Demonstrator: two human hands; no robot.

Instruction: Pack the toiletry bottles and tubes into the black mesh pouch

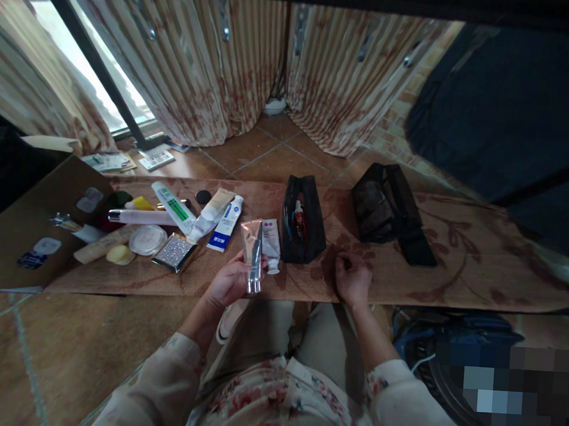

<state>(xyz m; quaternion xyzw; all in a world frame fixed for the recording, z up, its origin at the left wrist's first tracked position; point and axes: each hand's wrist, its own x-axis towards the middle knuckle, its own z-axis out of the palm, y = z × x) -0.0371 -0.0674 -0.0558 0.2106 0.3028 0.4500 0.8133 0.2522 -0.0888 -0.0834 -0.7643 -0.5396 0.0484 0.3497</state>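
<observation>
My left hand (231, 280) grips a shiny silver tube (252, 253), held upright just above the near edge of a low table covered with a patterned brown mat (455, 262). A white tube with a pink label (271, 243) lies right beside it. My right hand (352, 278) rests on the mat near the front edge, fingers curled, with nothing visible in it. Between and beyond the hands stands an open black mesh pouch (303, 220) with small items inside.
A second black mesh bag (390, 213) lies to the right. Several tubes, jars, a glittery compact (175, 252) and a round lid (148, 239) crowd the mat's left part. A cardboard sheet (13, 235) lies at far left. Curtains hang beyond.
</observation>
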